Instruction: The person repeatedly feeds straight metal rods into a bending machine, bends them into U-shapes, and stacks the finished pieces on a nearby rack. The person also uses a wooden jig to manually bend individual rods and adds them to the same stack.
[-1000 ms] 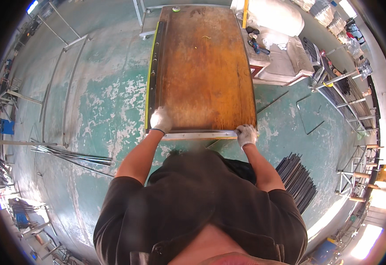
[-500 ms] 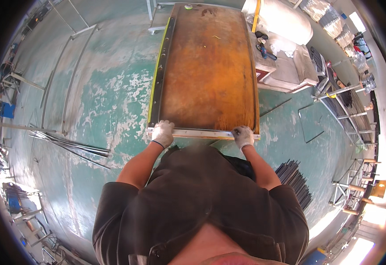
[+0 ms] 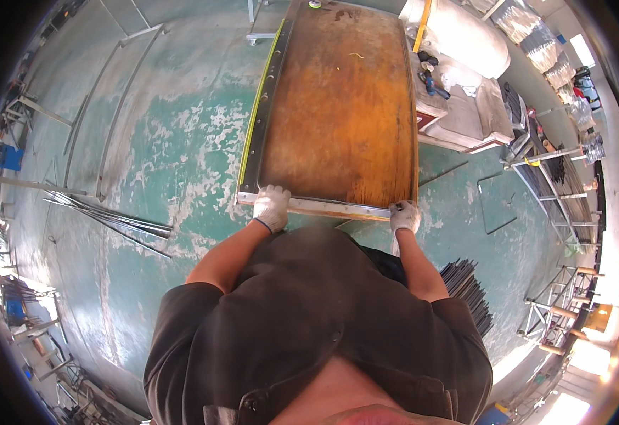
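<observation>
In front of me stands a long workbench with a worn orange-brown top (image 3: 338,120). A pale metal bar (image 3: 338,207) runs along its near edge. My left hand (image 3: 272,207), in a white glove, is curled over this bar close to the left corner. Over at the right corner, my gloved right hand (image 3: 404,215) has its fingers closed at the bar's end. Dark patches mark that glove, and its fingertips are partly hidden. Along the bench's left side lies a dark strip with round bolt heads (image 3: 267,92), edged by a yellow-green band (image 3: 254,117).
Beyond the bench's right side is a beige sofa (image 3: 458,117) with a blue-and-black tool (image 3: 431,83) on it. Dark rods (image 3: 466,290) lie bundled on the floor to my right, metal tubes (image 3: 114,216) to my left. A metal rack (image 3: 554,177) stands far right.
My left hand has shifted a little rightward along the bar. The right hand has moved outward to the bench's right corner. The view has tilted slightly.
</observation>
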Demonstrator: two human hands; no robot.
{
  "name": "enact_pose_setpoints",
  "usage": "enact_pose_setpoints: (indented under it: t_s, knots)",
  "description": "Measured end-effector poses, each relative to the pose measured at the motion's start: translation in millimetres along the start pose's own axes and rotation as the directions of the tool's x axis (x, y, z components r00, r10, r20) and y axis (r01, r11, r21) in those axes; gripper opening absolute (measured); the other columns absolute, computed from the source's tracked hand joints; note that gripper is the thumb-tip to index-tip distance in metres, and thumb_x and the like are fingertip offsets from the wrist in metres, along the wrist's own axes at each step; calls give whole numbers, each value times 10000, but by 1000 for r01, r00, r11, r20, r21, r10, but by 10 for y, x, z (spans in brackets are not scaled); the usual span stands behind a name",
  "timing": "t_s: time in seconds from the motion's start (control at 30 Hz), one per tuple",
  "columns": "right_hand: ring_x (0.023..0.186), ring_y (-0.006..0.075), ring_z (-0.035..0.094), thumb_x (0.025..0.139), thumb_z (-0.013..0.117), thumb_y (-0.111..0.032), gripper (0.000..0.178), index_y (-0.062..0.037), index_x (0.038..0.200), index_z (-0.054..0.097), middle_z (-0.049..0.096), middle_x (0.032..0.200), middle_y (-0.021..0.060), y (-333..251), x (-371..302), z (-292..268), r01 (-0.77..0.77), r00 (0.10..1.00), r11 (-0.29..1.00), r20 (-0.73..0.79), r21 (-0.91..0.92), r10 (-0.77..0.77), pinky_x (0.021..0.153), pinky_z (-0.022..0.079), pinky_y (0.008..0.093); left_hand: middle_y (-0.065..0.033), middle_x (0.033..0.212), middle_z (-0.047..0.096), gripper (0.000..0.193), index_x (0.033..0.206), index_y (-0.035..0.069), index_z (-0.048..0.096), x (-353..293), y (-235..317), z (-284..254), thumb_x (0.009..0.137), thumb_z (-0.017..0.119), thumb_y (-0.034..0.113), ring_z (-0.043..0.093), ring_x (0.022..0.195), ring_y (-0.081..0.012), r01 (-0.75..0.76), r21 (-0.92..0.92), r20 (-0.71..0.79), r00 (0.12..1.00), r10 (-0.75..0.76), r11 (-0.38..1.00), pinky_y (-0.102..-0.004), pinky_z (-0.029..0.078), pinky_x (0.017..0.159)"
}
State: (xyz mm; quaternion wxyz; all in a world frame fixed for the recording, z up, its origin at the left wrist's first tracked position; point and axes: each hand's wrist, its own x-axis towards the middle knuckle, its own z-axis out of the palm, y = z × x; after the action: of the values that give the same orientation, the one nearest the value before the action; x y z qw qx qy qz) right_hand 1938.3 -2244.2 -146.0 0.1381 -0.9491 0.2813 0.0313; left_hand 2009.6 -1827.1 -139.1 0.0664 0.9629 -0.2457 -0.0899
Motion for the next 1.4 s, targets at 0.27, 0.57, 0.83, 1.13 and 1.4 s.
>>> enact_pose_setpoints:
  t_s: [0.27,0.57,0.83,1.13,1.4]
  knots:
    - [1313,339,568,851,762,-320,359,-137,1160,775,670,1364,96,-57,62,-158,-345,938,939,-19,-9,345,1118,483,447,-129,1121,692,226,1069,100,714,5,63,2,858,656,154,640,1130,-307,24,-18,15,1000,-24,1000,-435,515,985]
    - [1282,319,597,838,784,-330,402,-142,1193,765,705,1332,79,2,62,-99,-299,953,953,-33,51,301,1096,502,433,-117,1132,692,226,1087,110,712,16,81,-54,874,652,160,638,1141,-301,59,1,35,998,-59,998,-433,515,986]
    - [1283,316,601,819,786,-338,428,-142,1198,765,707,1336,71,27,73,-62,-291,955,956,-50,44,293,1101,498,427,-125,1125,690,225,1074,105,715,21,22,42,862,663,159,642,1133,-316,68,-29,-5,998,-69,997,-448,520,981]
    - [1297,313,594,790,780,-312,440,-139,1195,768,710,1326,70,21,115,-19,-332,939,940,-68,74,337,1115,490,430,-125,1144,689,243,1095,107,719,26,42,3,864,671,164,637,1151,-314,90,-16,30,996,-89,996,-437,518,992]
    - [1303,327,592,770,779,-300,459,-147,1202,769,704,1336,80,68,176,73,-337,936,940,-88,45,340,1120,493,435,-133,1132,682,220,1075,97,716,-18,49,55,874,650,157,629,1142,-320,95,-71,-22,995,-97,993,-447,502,996]
